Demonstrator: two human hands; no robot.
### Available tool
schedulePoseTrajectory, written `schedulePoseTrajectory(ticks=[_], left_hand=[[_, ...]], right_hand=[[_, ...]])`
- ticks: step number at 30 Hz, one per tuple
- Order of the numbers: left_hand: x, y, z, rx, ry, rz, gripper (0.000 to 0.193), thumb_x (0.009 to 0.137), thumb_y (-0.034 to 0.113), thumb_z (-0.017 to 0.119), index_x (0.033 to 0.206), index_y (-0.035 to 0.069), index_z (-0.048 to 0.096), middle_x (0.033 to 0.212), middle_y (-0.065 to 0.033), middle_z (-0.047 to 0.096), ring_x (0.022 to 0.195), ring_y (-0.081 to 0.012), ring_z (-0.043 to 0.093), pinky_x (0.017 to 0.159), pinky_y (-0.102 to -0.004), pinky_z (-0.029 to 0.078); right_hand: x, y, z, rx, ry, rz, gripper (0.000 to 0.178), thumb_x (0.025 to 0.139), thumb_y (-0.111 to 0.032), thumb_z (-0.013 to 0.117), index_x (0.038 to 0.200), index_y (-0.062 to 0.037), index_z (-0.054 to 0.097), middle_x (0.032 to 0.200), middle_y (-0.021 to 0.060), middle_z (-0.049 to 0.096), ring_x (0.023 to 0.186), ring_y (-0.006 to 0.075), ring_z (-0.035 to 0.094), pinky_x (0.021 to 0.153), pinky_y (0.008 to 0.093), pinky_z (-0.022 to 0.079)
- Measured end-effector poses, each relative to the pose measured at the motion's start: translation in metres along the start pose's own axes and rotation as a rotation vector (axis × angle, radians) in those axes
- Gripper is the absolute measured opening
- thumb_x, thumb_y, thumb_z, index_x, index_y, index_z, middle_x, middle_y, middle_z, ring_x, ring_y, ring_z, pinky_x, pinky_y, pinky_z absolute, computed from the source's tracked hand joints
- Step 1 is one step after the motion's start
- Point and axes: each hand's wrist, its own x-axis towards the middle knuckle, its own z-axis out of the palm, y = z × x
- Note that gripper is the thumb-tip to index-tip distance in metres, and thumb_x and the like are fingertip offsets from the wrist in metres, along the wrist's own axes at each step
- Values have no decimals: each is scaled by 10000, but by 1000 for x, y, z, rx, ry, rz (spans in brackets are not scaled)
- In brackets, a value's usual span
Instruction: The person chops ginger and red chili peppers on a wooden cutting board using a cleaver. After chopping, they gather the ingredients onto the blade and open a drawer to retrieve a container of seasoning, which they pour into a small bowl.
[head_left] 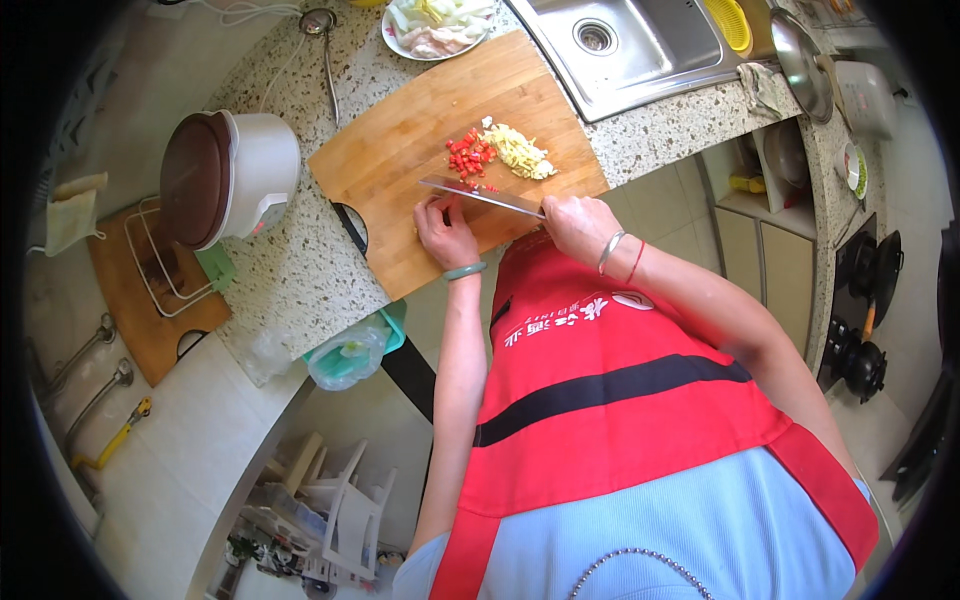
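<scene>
My right hand [582, 232] grips the handle of a kitchen knife [490, 195], its blade pointing left across the wooden cutting board [390, 150]. Close to the blade's near side, my left hand [446, 235] rests on the board with its fingers curled; whatever is under the fingertips is hidden. Chopped red chili [468, 153] lies just beyond the blade, and a few red bits sit along the blade itself. To its right is a pile of pale yellow minced pieces [520, 152], perhaps garlic or ginger.
Beyond the board stands a plate [437, 52] of pale sliced food. A ladle [328, 70] and a rice cooker [262, 165] are on the left. The steel sink [650, 50] lies at the far right. A bag-lined bin [345, 358] hangs below the counter edge.
</scene>
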Motion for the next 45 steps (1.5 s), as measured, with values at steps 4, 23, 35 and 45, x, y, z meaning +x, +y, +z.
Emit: schedulePoseTrajectory(ticks=[4,23,35,45], left_hand=[[0,-1,0,3,3,2,110,770,-56,654,805,-18,557,849,-125,552,746,-287,563,678,-370,474],[1,-2,0,16,-35,-36,119,842,73,663,928,3,621,941,-191,606,867,-385,597,754,-472,490],[2,0,-5,107,-48,65,143,771,40,739,793,19,599,818,-119,556,761,-312,555,679,-413,453],[5,2,5,-9,-27,-55,160,777,34,733,769,19,574,761,-91,546,695,-256,543,629,-368,450]], right_hand=[[-7,-4,-1,21,-84,2,123,849,-100,507,864,3,573,737,228,657,695,390,666,623,481,530],[2,-21,10,-63,-77,21,129,852,-102,540,918,7,563,732,187,680,682,346,693,613,426,561],[11,7,0,-40,-70,-16,117,821,-102,545,836,-17,625,800,204,679,759,364,681,658,453,550],[-5,4,-8,21,-45,20,120,835,-105,528,822,-13,604,748,212,661,712,388,666,629,472,534]])
